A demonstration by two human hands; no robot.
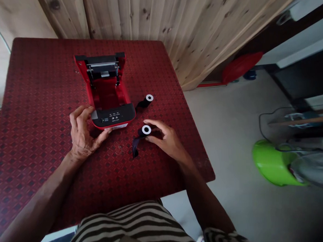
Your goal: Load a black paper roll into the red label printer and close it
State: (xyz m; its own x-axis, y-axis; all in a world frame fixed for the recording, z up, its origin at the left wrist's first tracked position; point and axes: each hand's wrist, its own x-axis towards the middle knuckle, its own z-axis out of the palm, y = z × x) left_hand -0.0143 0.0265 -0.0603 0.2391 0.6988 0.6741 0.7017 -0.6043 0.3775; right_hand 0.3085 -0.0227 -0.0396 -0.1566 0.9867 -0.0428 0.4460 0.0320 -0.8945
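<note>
A red and black label printer [114, 114] stands on the table with its lid [103, 66] raised and its red inner bay showing bare. My left hand [82, 134] grips the printer's front left corner, fingers over the top and thumb against the front edge. To the right, my right hand [166, 138] has its thumb and fingers curled round the end of a black ribbon roll [145, 130] with a white core. A loose ribbon tail [135, 147] trails from this roll. Behind it, beside the printer, lies a second black ribbon roll [145, 101], also white-cored.
The red patterned table [41, 91] stands against a wooden plank wall [145, 17]. Off its right side are the grey floor [218, 132], a green basin [272, 162] and a red object [240, 68] by the wall. Cords and other items lie at the far right, partly blurred.
</note>
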